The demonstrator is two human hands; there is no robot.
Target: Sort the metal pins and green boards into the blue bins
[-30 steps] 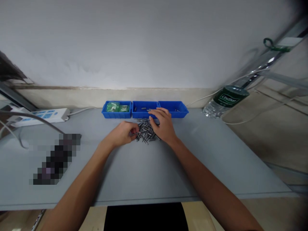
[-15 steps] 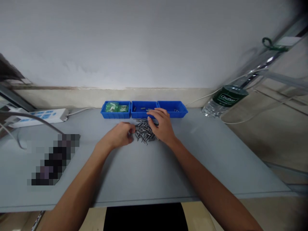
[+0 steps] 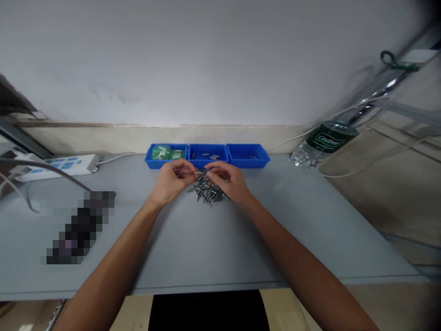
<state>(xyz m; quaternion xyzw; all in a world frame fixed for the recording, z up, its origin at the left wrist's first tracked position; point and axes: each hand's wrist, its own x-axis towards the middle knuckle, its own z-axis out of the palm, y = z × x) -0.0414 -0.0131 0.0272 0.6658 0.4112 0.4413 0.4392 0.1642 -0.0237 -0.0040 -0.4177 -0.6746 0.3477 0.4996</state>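
Near the middle of the back edge of the bench, grasps a slim metal piece between thumb and fingertips of the left hand. Meets its other end with the curled fingers of the right hand; at so small a size, cannot tell whether pinching it too. Holds both hands just over a loose pile of metal pins, spread on the bench just in front of the bins and well back from the front edge. Along the back edge, has three blue containers in a row: in the left bin, green packets; in the middle bin, a few short grey pieces; in the right bin, a few tiny shiny bits. Toward the back left corner, has a white power strip; near the left edge, a pixelated dark object; by the back right corner, a green-labelled bottle.
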